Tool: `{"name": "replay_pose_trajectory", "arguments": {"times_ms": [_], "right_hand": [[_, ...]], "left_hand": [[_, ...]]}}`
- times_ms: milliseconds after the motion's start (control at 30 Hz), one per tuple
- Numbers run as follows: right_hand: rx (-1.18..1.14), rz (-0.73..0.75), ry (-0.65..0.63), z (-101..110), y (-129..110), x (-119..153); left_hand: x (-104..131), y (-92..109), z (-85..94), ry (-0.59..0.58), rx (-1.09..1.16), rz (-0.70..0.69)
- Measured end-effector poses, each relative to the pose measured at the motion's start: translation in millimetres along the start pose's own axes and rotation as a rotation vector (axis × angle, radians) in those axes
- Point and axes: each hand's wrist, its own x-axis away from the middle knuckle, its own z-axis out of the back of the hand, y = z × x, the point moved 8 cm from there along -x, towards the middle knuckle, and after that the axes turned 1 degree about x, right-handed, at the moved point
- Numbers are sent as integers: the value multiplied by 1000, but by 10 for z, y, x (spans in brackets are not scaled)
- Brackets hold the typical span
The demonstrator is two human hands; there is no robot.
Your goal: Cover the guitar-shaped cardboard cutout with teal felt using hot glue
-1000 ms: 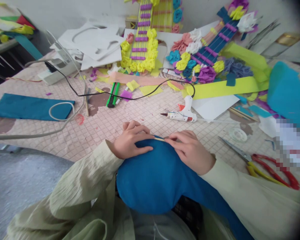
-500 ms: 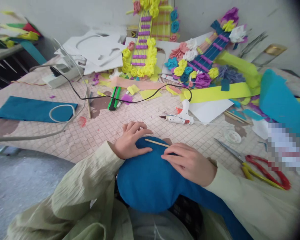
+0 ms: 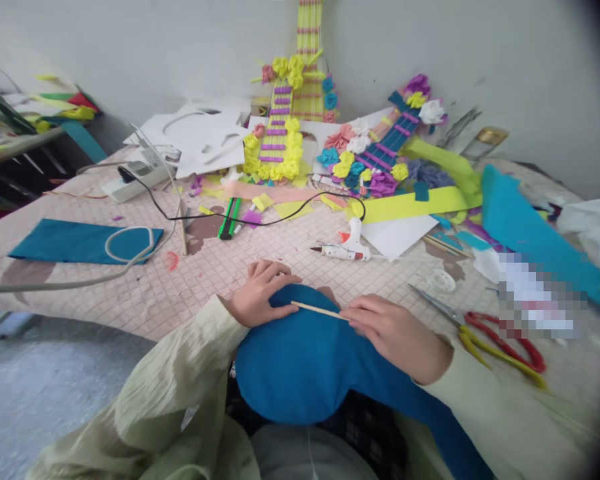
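A blue guitar-shaped piece [image 3: 295, 367] lies over my lap against the table's front edge, its long neck running to the lower right under my right forearm. My left hand [image 3: 263, 293] rests on its upper left rim, thumb and fingers spread apart. A thin wooden stick [image 3: 320, 311] lies across the blue surface near the top. My right hand [image 3: 397, 333] pinches the stick's right end between thumb and fingers. The stick's left end is close to my left thumb.
A white glue gun [image 3: 347, 245] lies ahead on the table. Red-and-yellow-handled scissors [image 3: 505, 343] are at the right. A green cutter [image 3: 229, 219], a folded blue piece [image 3: 83, 241], a power strip [image 3: 137, 177] and flower-decorated paper guitars [image 3: 387, 150] stand or lie farther back.
The view has shifted, so the background sits lower and the right side farther left. My right hand has moved slightly right and down with the stick. My left hand stays on the blue rim.
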Motion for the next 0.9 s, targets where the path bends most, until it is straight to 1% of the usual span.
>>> {"name": "replay_pose_trajectory", "arguments": {"times_ms": [67, 167, 267, 333, 367, 400, 467, 500, 567, 633, 700, 767, 800, 833, 900], "right_hand": [[-99, -77, 5, 111, 61, 54], [-355, -268, -22, 220, 225, 156], [-640, -426, -120, 200, 306, 249], [-736, -459, -166, 171, 283, 261], [-751, -452, -175, 156, 256, 247], [-751, -430, -176, 133, 223, 222], [-696, -350, -151, 73, 146, 148], [-641, -303, -122, 38, 112, 111], [-501, -221, -29, -18, 72, 67], [-354, -179, 75, -42, 81, 108], [-190, -179, 170, -1, 139, 261], [8, -228, 273, 125, 241, 530], [64, -261, 318, 199, 300, 696], [66, -281, 353, 262, 353, 867], [-36, -360, 451, 367, 486, 1227]], "left_hand": [[7, 19, -2, -7, 9, -37], [11, 43, 48, 18, 43, -80], [-17, 77, 202, 92, 115, -69], [-45, 148, 298, 116, 247, -68], [-60, 197, 315, 107, 335, -70], [-72, 252, 303, 82, 417, -72], [-87, 361, 209, 23, 510, -79], [-90, 407, 133, -7, 509, -86], [-92, 463, -4, -18, 468, -112], [-99, 471, -116, -29, 449, -122], [-105, 458, -171, -54, 481, -119], [-106, 409, -139, -40, 538, -83], [-102, 357, -97, -4, 560, -43], [-92, 283, -42, 55, 574, 16], [-49, 101, 55, 191, 585, 159]]}}
